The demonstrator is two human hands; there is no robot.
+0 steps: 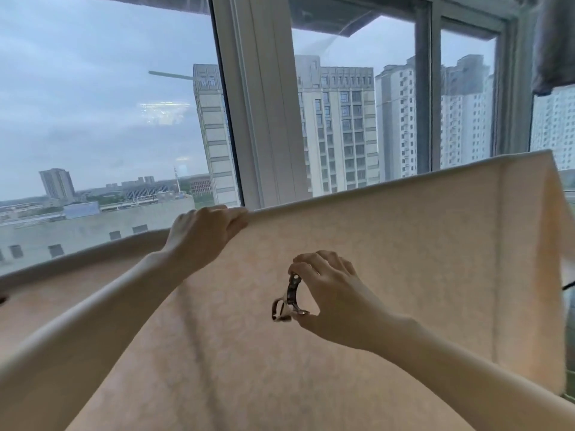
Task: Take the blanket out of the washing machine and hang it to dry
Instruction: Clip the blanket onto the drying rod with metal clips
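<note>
A pale peach blanket hangs folded over a line or rail that it hides, and it spans the view from lower left to upper right. My left hand pinches the blanket's top fold near the middle. In front of the cloth, a little lower and to the right, my right hand holds a metal clothes clip between thumb and fingers. The clip is apart from the top fold.
Large windows with a thick white frame post stand right behind the blanket, with tall buildings outside. A grey garment hangs at the top right corner. The blanket's right end drops down near the right edge.
</note>
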